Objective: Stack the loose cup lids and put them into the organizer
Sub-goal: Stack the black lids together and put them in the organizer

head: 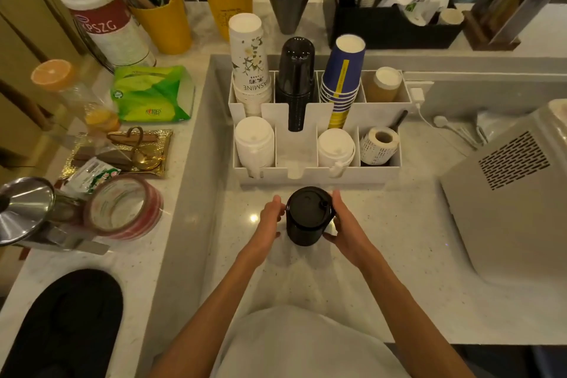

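Observation:
A tall stack of black cup lids stands upright on the counter just in front of the white organizer. My left hand presses its left side and my right hand wraps its right side, so both hold the stack. In the organizer's front row, the far-left slot holds a stack of white lids, the second slot is empty, the third holds more white lids, and the fourth a label roll. Cup stacks fill the back row.
A grey machine sits at the right. On the raised ledge to the left are a tape roll, a steel funnel, a gold tray and a green tissue pack. Utensil holders line the back.

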{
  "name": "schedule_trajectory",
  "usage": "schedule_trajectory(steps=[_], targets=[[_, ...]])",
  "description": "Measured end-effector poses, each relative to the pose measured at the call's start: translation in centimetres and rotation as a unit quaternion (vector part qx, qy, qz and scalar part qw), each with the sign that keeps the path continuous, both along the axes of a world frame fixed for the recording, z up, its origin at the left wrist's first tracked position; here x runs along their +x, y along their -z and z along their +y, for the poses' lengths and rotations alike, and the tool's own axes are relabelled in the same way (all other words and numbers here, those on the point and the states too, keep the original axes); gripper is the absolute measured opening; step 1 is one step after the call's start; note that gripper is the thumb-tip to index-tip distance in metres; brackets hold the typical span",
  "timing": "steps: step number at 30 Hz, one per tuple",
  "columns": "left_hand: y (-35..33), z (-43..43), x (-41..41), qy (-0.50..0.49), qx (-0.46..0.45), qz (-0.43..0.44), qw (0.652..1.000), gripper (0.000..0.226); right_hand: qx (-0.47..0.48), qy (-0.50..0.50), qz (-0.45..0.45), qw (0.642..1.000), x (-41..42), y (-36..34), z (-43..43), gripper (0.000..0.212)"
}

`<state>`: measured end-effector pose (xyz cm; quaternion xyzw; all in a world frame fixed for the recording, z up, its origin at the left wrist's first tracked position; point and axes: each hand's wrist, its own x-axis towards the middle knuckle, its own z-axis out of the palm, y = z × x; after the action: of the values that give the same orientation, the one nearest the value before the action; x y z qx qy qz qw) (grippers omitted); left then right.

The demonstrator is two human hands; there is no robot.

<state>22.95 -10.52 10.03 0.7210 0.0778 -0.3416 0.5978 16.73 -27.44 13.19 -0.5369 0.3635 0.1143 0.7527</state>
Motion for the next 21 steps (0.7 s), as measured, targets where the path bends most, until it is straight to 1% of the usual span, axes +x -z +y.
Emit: schedule_trajectory(steps=[2, 4, 6, 8, 10, 11, 13, 16, 17, 19, 21], targets=[[-0.1, 0.0, 0.8, 0.018, -0.004, -0.011, 1.0, 0.066, 0.028, 0.009, -0.02, 0.999, -1.2, 0.4, 0.3, 0.08], [-0.5, -0.1, 1.3, 0.034, -0.017, 0.001, 0.999, 0.067, 0.067, 0.008, -0.015, 0.998, -2.4, 1.1, 0.9, 0.089], [-0.9, -0.4, 1.5, 0.065, -0.038, 0.041, 0.996, 0.07, 0.102, -0.005, -0.003, 0.995, -3.1, 1.8, 2.0, 0.101], [-1.3, -0.8, 1.3, 0.084, -0.054, 0.098, 0.99, 0.066, 0.141, -0.007, -0.009, 0.99, -3.4, 2.4, 2.8, 0.105], [-1.5, -1.1, 1.0, 0.08, -0.052, 0.137, 0.986, 0.081, 0.156, 0.0, -0.016, 0.988, -3.5, 2.9, 3.2, 0.102], [-1.5, -1.1, 0.9, 0.078, -0.053, 0.141, 0.985, 0.088, 0.15, 0.0, -0.019, 0.988, -3.6, 3.0, 3.1, 0.1], [-1.4, -0.8, 0.6, 0.076, -0.065, 0.144, 0.985, 0.095, 0.135, -0.009, -0.02, 0.991, -3.6, 2.7, 3.0, 0.097], [-0.9, 0.0, -0.1, 0.045, -0.09, 0.14, 0.985, 0.089, 0.095, -0.032, -0.016, 0.995, -3.4, 1.5, 2.5, 0.091], [-0.7, 0.2, -0.4, 0.023, -0.096, 0.139, 0.985, 0.086, 0.06, -0.041, -0.022, 0.997, -3.2, 0.9, 2.2, 0.087], [-0.4, 0.6, -0.9, -0.034, -0.091, 0.133, 0.986, 0.075, -0.053, -0.077, -0.051, 0.994, -3.0, 0.3, 1.0, 0.081], [-0.4, 0.8, -1.6, -0.075, -0.073, 0.13, 0.986, 0.052, -0.134, -0.131, -0.091, 0.978, -2.8, -0.2, -0.2, 0.074]])
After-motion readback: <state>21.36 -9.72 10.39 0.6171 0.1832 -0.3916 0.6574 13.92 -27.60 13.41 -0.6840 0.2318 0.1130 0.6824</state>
